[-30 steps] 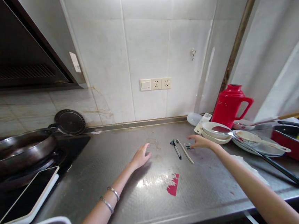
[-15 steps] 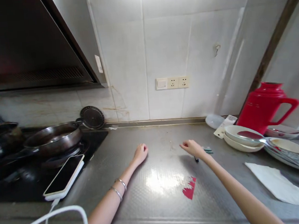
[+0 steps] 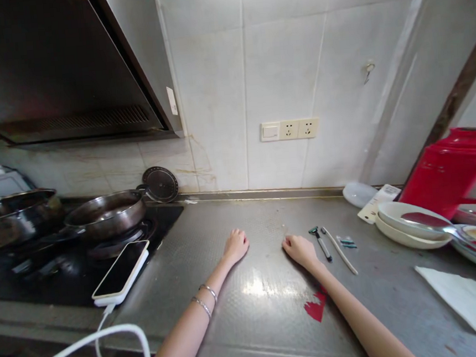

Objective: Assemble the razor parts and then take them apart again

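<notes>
My left hand [image 3: 236, 246] rests on the steel counter [image 3: 272, 331] with its fingers curled into a loose fist. My right hand [image 3: 301, 249] lies a short way to its right, also in a fist, and nothing shows in either one. Just right of the right hand is a razor [image 3: 323, 247] with a green head and grey handle. Beside it lies a thin, curved white stick [image 3: 341, 251], its kind unclear. A small clear packet with dark green strips [image 3: 347, 242] is further right. A torn red scrap [image 3: 315, 308] sits partly behind my right forearm.
On the left, a phone [image 3: 121, 271] with a white cable lies across the stove edge near a pan [image 3: 107, 215] and a pot [image 3: 12, 217]. At right stand stacked white bowls [image 3: 412, 235], a red thermos [image 3: 445, 168] and a white napkin [image 3: 469, 302].
The view has swung left, so the surroundings sit further right. My right hand has moved leftward, closer to my left hand, uncovering the razor and white stick. Both hands remain closed.
</notes>
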`<state>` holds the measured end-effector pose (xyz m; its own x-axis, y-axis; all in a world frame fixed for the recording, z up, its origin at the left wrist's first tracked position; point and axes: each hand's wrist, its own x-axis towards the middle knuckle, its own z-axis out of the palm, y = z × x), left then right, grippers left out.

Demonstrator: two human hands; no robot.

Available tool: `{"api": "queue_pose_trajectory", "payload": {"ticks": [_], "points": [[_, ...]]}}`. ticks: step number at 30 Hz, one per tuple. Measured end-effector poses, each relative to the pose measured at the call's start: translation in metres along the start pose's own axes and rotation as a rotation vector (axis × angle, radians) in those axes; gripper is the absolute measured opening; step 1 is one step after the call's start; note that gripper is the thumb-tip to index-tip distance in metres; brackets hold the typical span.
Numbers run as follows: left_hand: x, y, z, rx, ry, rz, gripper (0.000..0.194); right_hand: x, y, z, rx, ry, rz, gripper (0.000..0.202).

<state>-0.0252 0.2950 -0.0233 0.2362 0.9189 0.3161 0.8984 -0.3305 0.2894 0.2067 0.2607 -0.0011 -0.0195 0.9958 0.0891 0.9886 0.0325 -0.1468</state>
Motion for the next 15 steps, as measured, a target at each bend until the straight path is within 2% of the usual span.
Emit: {"api": "queue_pose_trajectory", "payload": {"ticks": [6,15], "points": [[-0.0011,0.0012,-0.0002,0.078,0.000,0.032,0.016,-0.0040,-0.0021,0.0039,-0.017,0.039,0.011,0.040],[0.0024,-0.0053,0.0015,-0.073,0.024,0.012,0.014,-0.0025,-0.0001,0.0024,0.008,0.032,0.002,0.038]]}}
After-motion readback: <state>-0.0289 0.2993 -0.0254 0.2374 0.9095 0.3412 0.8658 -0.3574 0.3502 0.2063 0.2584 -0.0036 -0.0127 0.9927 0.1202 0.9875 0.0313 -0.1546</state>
